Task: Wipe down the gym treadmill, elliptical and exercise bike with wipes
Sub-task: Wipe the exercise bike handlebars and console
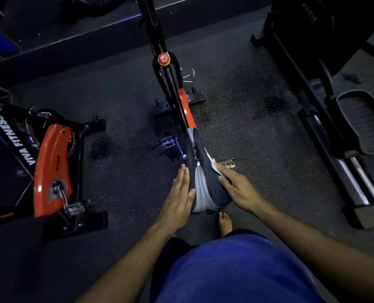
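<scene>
So the person is standing right behind the exercise bike (182, 101), looking down the length of it, with the saddle (203, 171) sitting between both hands. The left hand (178, 195) lies flat against the saddle's left side, fingers straight and together, thumb resting on the top near the back edge, not gripping anything. The right hand (236, 186) is on the saddle's right side, fingers spread and pressing a white wipe (214, 165) onto the dark cover; only a bit of the wipe pokes out past the fingertips. Beyond the hands the bike's orange and black frame runs away to a red knob (164, 59), and a pedal (168, 142) shows just ahead of the left hand's fingertips. Well off to the left of the left hand there's a second orange bike (50, 167) marked VIVA FITNESS. Out past the right hand sits the elliptical (356, 127) with its big black footplate and shiny rails. A bare foot (225, 223) shows on the dark speckled floor (258, 127) just below the saddle.
</scene>
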